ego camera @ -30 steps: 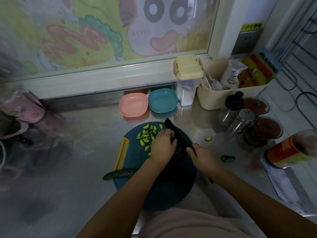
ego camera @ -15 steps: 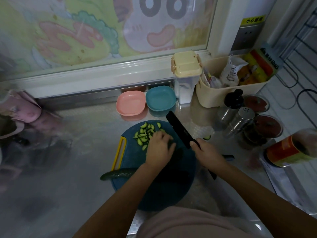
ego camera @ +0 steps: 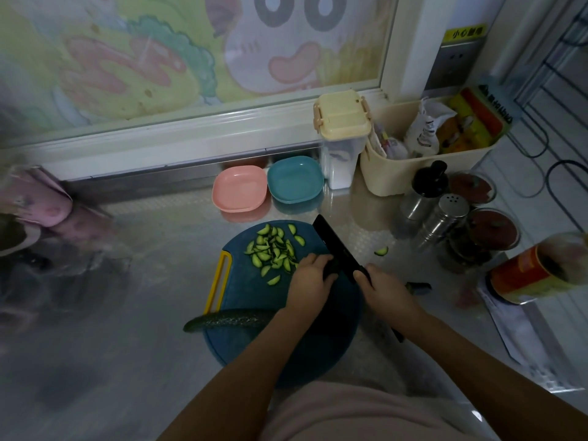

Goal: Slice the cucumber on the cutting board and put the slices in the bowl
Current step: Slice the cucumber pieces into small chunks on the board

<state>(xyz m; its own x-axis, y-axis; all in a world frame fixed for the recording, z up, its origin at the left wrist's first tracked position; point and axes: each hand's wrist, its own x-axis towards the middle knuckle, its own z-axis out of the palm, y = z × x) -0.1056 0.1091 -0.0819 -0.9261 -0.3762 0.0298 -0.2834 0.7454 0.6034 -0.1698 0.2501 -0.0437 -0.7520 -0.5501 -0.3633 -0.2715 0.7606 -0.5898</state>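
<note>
Head view:
- Knife [ego camera: 337, 246], lifted clear half a second ago, now back down against left hand [ego camera: 310, 281]: another cut under way.
- Left hand curls over cucumber piece [ego camera: 329, 268], mostly hidden. Right hand [ego camera: 381, 291] clamps knife handle.
- Slices [ego camera: 273, 251] piled at far side of cutting board [ego camera: 245, 291]; none in blue bowl [ego camera: 295, 179] yet.
- Long cucumber [ego camera: 229, 319] lies uncut at near edge of board.
- Yellow sticker [ego camera: 466, 33] starts 小心; rest blurred.

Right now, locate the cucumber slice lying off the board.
Head view: the stray slice lies on the steel counter right of the cutting board, between the knife and the metal shaker.
</note>
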